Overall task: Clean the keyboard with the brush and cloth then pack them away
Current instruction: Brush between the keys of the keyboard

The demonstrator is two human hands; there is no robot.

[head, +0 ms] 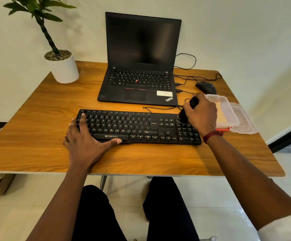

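Note:
A black keyboard (137, 126) lies across the middle of the wooden table (37, 136). My left hand (87, 138) rests flat on its left end, fingers spread over the keys and thumb along the front edge. My right hand (201, 113) grips a black brush (187, 110) over the keyboard's right end, bristles down by the number pad. A clear plastic box (228, 110) sits just right of the keyboard with a yellowish cloth (221, 117) inside; its clear lid (245, 122) lies beside it.
An open black laptop (139, 66) stands behind the keyboard. A black mouse (206, 87) and trailing cables (188, 79) lie at the back right. A white plant pot (63, 66) stands at the back left corner. My knees are under the table's front edge.

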